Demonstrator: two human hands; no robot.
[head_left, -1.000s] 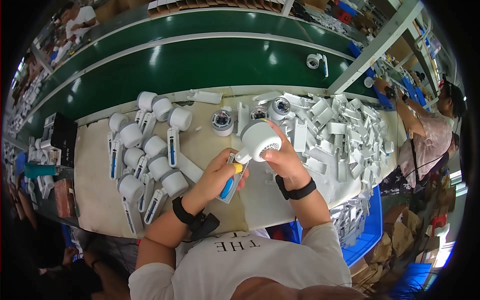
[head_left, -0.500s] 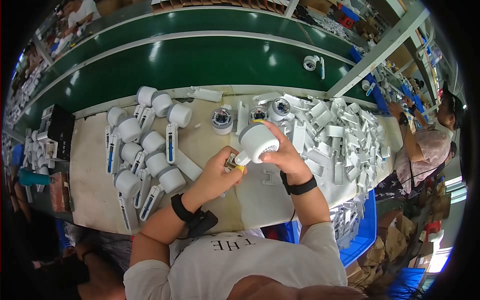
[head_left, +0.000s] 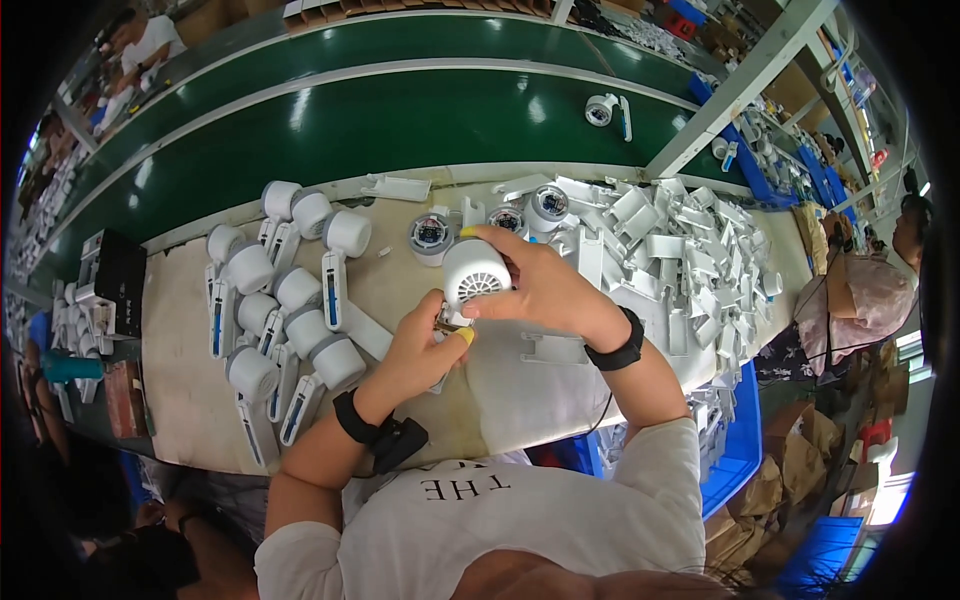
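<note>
My right hand (head_left: 545, 288) is wrapped round a white, cup-shaped device head (head_left: 474, 262) with a grey rim, its slotted grille facing me. My left hand (head_left: 424, 345) pinches a small metallic piece (head_left: 452, 327) right below the head, against its neck; the fingers hide most of it. Yellow covers show on some fingertips. Just beyond lie open round heads (head_left: 431, 235) with circuit boards showing. On the left, several white devices (head_left: 298, 290) with round heads and long handles lie grouped. A flat white cover (head_left: 366, 331) rests beside them.
A large heap of white plastic shells (head_left: 690, 265) covers the table's right side. A blue bin (head_left: 738, 440) stands below the right edge. Past the table runs a green conveyor (head_left: 400, 115) carrying one device (head_left: 605, 111). A black box (head_left: 112, 285) stands left; a co-worker (head_left: 870, 290) sits right.
The device head has turned so its grille now faces me, and it has shifted left and slightly up. My right hand has swung round it; my left still grips near its neck.
</note>
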